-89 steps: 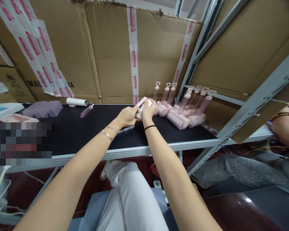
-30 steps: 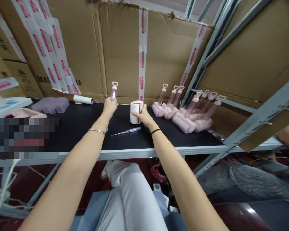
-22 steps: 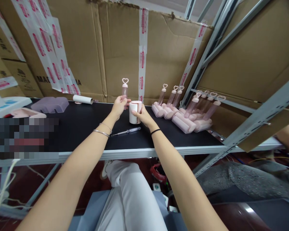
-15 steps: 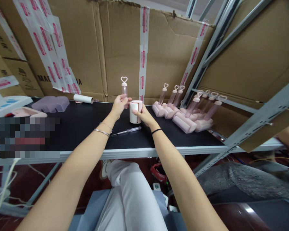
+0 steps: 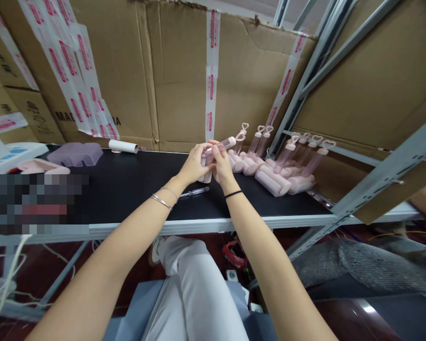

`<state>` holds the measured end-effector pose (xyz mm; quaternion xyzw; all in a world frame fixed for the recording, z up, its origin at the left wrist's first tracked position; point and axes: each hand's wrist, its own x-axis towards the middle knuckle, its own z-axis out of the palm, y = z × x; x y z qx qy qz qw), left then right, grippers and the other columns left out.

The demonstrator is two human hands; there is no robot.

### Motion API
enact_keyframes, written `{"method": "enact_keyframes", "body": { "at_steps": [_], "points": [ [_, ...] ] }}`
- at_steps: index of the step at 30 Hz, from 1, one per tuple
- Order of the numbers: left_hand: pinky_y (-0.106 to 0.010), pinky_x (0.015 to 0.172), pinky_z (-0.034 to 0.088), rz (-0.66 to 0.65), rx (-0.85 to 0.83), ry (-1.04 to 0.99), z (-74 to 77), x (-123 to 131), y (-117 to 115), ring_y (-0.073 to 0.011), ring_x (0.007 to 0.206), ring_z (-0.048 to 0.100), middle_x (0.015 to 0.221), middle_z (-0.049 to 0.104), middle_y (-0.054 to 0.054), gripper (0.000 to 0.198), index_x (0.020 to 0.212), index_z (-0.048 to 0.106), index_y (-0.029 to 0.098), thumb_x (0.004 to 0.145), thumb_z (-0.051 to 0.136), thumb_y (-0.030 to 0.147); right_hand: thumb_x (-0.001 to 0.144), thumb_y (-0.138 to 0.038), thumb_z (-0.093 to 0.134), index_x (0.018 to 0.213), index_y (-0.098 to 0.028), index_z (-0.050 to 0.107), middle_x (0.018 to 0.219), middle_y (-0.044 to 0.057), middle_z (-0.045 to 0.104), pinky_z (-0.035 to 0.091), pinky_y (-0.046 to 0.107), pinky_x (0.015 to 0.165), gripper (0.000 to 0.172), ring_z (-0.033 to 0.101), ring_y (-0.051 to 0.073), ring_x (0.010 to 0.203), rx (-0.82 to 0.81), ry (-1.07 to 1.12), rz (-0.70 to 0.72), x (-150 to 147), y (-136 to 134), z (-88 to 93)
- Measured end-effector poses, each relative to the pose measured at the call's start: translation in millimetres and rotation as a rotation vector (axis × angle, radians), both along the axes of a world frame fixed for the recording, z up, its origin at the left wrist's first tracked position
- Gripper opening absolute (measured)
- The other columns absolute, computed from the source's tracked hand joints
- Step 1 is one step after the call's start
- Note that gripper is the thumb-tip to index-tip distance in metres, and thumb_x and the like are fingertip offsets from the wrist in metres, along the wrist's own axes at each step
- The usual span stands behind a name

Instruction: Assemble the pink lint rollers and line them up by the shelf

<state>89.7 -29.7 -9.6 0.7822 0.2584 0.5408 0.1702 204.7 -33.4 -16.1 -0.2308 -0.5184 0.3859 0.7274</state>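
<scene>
My left hand (image 5: 193,166) is closed around a white and pink cylindrical case (image 5: 207,178), which is mostly hidden by my fingers. Against it, my right hand (image 5: 221,163) pinches a clear pink bubble wand tube (image 5: 228,142) with a heart-shaped top. The tube lies tilted across the fingertips of both hands, its heart end pointing up and right. Its lower end is covered by fingers. Below my left wrist a screwdriver (image 5: 199,191) with a clear handle rests on the black tabletop (image 5: 142,189), partly hidden.
Several pink cases (image 5: 272,182) lie at the right, with upright heart-topped tubes (image 5: 286,156) among them. At the back left are a cardboard roll (image 5: 123,146) and a translucent purple tray (image 5: 75,154). A metal shelf post (image 5: 369,187) stands right, beside another person's leg (image 5: 362,265).
My left hand moved right to meet my right hand at the case. The tube, upright in my left hand before, now tilts right between both hands, with my right fingers on it.
</scene>
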Motion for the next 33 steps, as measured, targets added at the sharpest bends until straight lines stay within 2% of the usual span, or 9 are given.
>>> {"method": "enact_keyframes", "body": {
  "at_steps": [2, 4, 7, 9, 12, 16, 24, 30, 33],
  "points": [
    [-0.039, 0.111, 0.036, 0.076, -0.068, -0.082, -5.4, 4.0, 6.3, -0.0255, 0.129, 0.048, 0.136, 0.052, -0.017, 0.08, 0.128, 0.047, 0.016, 0.057, 0.082, 0.015, 0.078, -0.052, 0.063, 0.093, -0.025, 0.059, 0.092, -0.002, 0.064, 0.053, 0.03, 0.085, 0.031, 0.063, 0.013, 0.089, -0.054, 0.126, -0.038, 3.2, 2.8, 0.3],
    [-0.041, 0.11, 0.038, 0.095, -0.226, -0.161, -9.8, 4.3, 12.3, -0.0259, 0.127, 0.05, 0.134, 0.053, -0.017, 0.086, 0.132, 0.042, 0.015, 0.055, 0.082, 0.013, 0.081, -0.053, 0.058, 0.09, -0.026, 0.057, 0.084, -0.003, 0.062, 0.052, 0.028, 0.077, 0.029, 0.061, 0.012, 0.081, -0.12, 0.242, -0.061, 7.8, 5.6, -0.2],
    [-0.041, 0.098, 0.048, -0.076, -0.535, -0.229, -14.2, -0.4, 18.9, -0.0228, 0.106, 0.062, 0.109, 0.066, -0.008, 0.065, 0.12, 0.052, 0.016, 0.061, 0.077, 0.017, 0.081, -0.055, 0.059, 0.087, -0.026, 0.055, 0.066, -0.006, 0.053, 0.049, 0.025, 0.064, 0.03, 0.056, 0.011, 0.066, -0.232, 0.304, -0.089, 13.3, 8.7, -2.6],
    [-0.038, 0.089, 0.052, -0.16, -0.688, -0.349, -15.2, -4.6, 22.2, -0.0191, 0.088, 0.065, 0.092, 0.068, -0.003, 0.048, 0.109, 0.058, 0.017, 0.064, 0.075, 0.02, 0.076, -0.052, 0.066, 0.083, -0.024, 0.054, 0.061, -0.008, 0.051, 0.047, 0.023, 0.059, 0.031, 0.054, 0.01, 0.061, -0.293, 0.285, -0.115, 14.0, 9.4, -4.1],
    [-0.033, 0.078, 0.054, -0.125, -0.805, -0.606, -12.4, -10.3, 27.1, -0.0155, 0.073, 0.064, 0.078, 0.066, 0.0, 0.032, 0.096, 0.06, 0.016, 0.068, 0.075, 0.023, 0.07, -0.045, 0.075, 0.076, -0.023, 0.05, 0.06, -0.009, 0.053, 0.048, 0.023, 0.058, 0.034, 0.056, 0.009, 0.059, -0.33, 0.282, -0.108, 11.6, 8.2, -4.2],
    [-0.029, 0.071, 0.055, -0.106, -0.831, -0.803, -5.1, -15.3, 30.9, -0.0139, 0.066, 0.063, 0.072, 0.065, 0.0, 0.024, 0.089, 0.057, 0.016, 0.076, 0.071, 0.03, 0.071, -0.039, 0.076, 0.075, -0.022, 0.048, 0.059, -0.01, 0.054, 0.051, 0.022, 0.058, 0.033, 0.059, 0.008, 0.058, -0.307, 0.263, -0.033, 6.9, 4.0, -1.8],
    [-0.029, 0.069, 0.054, -0.188, -0.762, -0.784, -3.1, -16.6, 29.2, -0.0132, 0.062, 0.063, 0.073, 0.065, -0.001, 0.046, 0.091, 0.056, 0.017, 0.069, 0.077, 0.052, 0.074, -0.025, 0.073, 0.079, -0.022, 0.05, 0.067, -0.006, 0.062, 0.053, 0.024, 0.064, 0.024, 0.065, 0.011, 0.067, -0.255, 0.233, 0.042, 2.3, 1.4, -0.7],
    [-0.027, 0.065, 0.054, -0.178, -0.769, -0.832, -2.7, -17.9, 30.7, -0.0127, 0.06, 0.062, 0.068, 0.065, 0.0, 0.038, 0.092, 0.057, 0.016, 0.074, 0.074, 0.044, 0.071, -0.008, 0.065, 0.083, -0.023, 0.051, 0.075, -0.007, 0.068, 0.057, 0.028, 0.07, 0.024, 0.066, 0.012, 0.074, -0.23, 0.257, 0.129, 4.7, -4.9, 3.0],
    [-0.027, 0.064, 0.054, -0.189, -0.76, -0.83, -2.8, -17.4, 29.9, -0.0125, 0.06, 0.062, 0.068, 0.065, 0.0, 0.037, 0.093, 0.057, 0.015, 0.074, 0.074, 0.043, 0.074, -0.014, 0.067, 0.081, -0.023, 0.052, 0.077, -0.006, 0.069, 0.057, 0.028, 0.068, 0.019, 0.066, 0.011, 0.071, -0.252, 0.272, 0.182, 5.1, -5.4, 3.3]
  ]
}}
